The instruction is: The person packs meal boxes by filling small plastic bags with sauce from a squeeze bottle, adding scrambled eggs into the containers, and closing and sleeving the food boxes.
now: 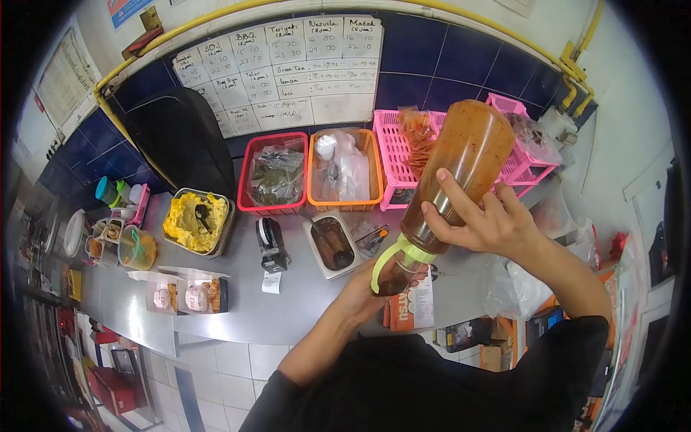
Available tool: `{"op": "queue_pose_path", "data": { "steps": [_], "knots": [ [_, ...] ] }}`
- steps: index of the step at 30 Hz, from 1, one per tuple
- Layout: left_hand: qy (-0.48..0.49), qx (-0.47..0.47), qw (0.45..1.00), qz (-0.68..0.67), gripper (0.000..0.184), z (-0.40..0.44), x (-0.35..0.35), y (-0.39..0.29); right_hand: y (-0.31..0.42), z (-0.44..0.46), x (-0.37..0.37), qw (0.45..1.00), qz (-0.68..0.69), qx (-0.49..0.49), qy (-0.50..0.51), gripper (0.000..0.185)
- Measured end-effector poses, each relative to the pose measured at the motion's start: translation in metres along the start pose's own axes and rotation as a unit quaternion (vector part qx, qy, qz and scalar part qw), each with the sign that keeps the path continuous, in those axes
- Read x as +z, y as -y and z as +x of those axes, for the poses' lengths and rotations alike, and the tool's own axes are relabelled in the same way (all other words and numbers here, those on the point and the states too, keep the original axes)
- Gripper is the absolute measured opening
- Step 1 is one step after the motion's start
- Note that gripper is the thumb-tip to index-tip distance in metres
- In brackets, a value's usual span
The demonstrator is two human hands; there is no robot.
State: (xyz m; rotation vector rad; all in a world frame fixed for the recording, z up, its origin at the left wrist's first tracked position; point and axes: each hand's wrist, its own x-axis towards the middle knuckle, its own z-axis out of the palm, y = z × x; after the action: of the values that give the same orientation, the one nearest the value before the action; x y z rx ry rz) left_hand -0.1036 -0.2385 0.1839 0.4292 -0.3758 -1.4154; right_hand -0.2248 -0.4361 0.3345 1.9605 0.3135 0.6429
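A large clear bottle of brown, speckled sauce [468,147] is tipped with its base up and its lime-green collar [414,252] down. My right hand [482,216] grips the bottle's side, some fingers stretched along it. My left hand [363,291] is closed around a small clear container with dark contents [394,277], right at the bottle's lower end. Whether the two are joined or only touching, I cannot tell; the left fingers are partly hidden. Under the hands lies a printed orange and white packet [414,309].
On the steel counter [245,309] stand a metal pan of dark sauce with a ladle [331,241], a tub of yellow spread [183,219], a small black printer [271,245] and two open food boxes [188,291]. Red [241,194], orange [345,207] and pink [389,165] baskets line the wall.
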Motion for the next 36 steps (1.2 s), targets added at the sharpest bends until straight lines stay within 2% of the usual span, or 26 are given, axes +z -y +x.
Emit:
{"op": "queue_pose_path", "data": {
  "steps": [9,12,16,22,28,31,34,36],
  "knots": [
    [-0.005,-0.002,1.000,0.004,0.053,0.007,-0.008,0.009,0.011,-0.011,0.004,1.000,0.015,0.005,0.023,0.052],
    [-0.035,-0.013,0.998,0.043,0.061,0.010,-0.005,0.010,0.013,-0.014,0.005,0.999,0.025,0.011,0.027,0.052],
    [-0.025,-0.012,0.999,0.033,0.060,0.015,-0.008,0.013,0.014,-0.019,0.012,0.999,0.032,0.016,0.011,0.051],
    [-0.039,-0.017,0.998,0.039,0.059,0.023,-0.011,0.019,0.015,-0.028,0.015,0.998,0.040,0.008,0.041,0.050],
    [-0.044,-0.023,0.999,0.006,0.058,0.029,-0.019,0.025,0.022,-0.041,0.028,0.996,0.066,0.048,0.044,0.050],
    [-0.052,-0.028,0.998,-0.018,0.057,0.026,-0.019,0.022,0.029,-0.049,0.035,0.985,0.126,0.089,0.077,0.048],
    [-0.071,-0.028,0.997,-0.014,0.057,0.024,-0.028,0.024,0.050,-0.067,0.053,0.955,0.232,0.139,0.123,0.057],
    [-0.067,-0.030,0.997,0.000,0.056,0.022,-0.033,0.022,0.062,-0.068,0.056,0.922,0.301,0.188,0.155,0.069]
  ]
}}
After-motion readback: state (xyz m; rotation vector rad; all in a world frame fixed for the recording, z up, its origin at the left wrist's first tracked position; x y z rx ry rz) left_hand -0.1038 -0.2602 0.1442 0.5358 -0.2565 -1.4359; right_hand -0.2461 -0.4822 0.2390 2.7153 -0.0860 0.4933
